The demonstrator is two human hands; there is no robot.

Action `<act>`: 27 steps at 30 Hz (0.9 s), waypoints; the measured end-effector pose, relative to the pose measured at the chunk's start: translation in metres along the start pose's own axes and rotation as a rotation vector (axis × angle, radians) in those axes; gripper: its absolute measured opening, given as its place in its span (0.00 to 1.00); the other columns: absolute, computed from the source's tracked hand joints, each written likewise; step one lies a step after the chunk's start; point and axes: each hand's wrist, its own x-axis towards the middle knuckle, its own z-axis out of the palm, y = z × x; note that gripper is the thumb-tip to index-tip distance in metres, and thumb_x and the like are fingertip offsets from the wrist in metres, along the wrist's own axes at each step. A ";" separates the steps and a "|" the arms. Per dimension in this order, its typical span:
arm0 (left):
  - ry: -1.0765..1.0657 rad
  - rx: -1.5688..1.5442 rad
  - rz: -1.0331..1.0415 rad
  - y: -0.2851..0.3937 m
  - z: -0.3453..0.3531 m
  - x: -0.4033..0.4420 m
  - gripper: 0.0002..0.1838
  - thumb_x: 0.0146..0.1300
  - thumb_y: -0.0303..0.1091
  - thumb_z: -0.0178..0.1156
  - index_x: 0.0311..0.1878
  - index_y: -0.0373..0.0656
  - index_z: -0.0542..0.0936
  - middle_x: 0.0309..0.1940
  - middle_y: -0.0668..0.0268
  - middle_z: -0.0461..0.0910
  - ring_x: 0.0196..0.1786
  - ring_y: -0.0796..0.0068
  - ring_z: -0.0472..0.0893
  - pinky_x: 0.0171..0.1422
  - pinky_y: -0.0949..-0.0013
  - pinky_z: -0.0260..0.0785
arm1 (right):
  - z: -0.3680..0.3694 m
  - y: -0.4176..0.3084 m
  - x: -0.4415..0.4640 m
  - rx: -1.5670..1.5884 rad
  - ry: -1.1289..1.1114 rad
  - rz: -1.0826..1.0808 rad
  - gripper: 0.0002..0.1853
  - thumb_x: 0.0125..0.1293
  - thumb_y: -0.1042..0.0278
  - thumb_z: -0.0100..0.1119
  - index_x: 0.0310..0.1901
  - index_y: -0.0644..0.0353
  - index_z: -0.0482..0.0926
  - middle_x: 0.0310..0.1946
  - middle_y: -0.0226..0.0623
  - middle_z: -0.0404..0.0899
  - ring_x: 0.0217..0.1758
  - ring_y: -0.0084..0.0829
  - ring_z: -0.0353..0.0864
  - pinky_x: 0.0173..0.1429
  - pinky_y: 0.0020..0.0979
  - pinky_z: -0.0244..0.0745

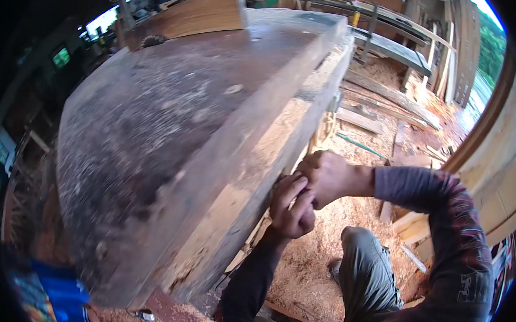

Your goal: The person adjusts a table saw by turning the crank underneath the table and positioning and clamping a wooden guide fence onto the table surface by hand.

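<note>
While forearms [254,273] converge | hands [327,177] curled together (cannot tell on what) | beside table [150,132] edge

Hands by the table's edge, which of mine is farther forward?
Your right hand: it sits higher in the view, just beyond the left hand, which is lower and nearer you.

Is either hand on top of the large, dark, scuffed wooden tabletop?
No, the left hand and right hand are close together beside the edge of the tabletop.
</note>
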 end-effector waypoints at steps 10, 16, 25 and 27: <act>-0.883 0.243 -0.686 0.003 0.047 0.099 0.17 0.64 0.38 0.58 0.30 0.32 0.84 0.26 0.45 0.83 0.31 0.44 0.85 0.38 0.52 0.79 | 0.154 -0.072 -0.048 1.376 0.622 0.715 0.12 0.72 0.65 0.55 0.50 0.64 0.75 0.43 0.39 0.79 0.47 0.30 0.78 0.53 0.37 0.76; -1.316 0.426 -1.132 -0.005 0.077 0.127 0.15 0.59 0.35 0.57 0.36 0.31 0.85 0.36 0.38 0.83 0.42 0.40 0.84 0.50 0.51 0.78 | 0.094 -0.123 0.008 2.705 1.251 1.051 0.15 0.73 0.67 0.58 0.58 0.54 0.71 0.50 0.32 0.77 0.51 0.28 0.76 0.54 0.32 0.74; -1.693 0.475 -1.424 -0.034 0.111 0.109 0.11 0.57 0.26 0.56 0.35 0.30 0.85 0.36 0.38 0.83 0.41 0.42 0.86 0.47 0.49 0.79 | 0.053 -0.147 0.014 2.762 1.324 1.168 0.13 0.76 0.62 0.53 0.56 0.56 0.74 0.44 0.37 0.80 0.45 0.32 0.80 0.50 0.34 0.79; -1.775 0.422 -1.458 -0.038 0.118 0.115 0.12 0.58 0.26 0.56 0.38 0.30 0.85 0.38 0.39 0.84 0.43 0.42 0.85 0.48 0.48 0.79 | 0.032 -0.139 0.017 2.833 1.314 1.243 0.13 0.76 0.60 0.53 0.54 0.56 0.74 0.44 0.37 0.80 0.45 0.32 0.80 0.51 0.35 0.79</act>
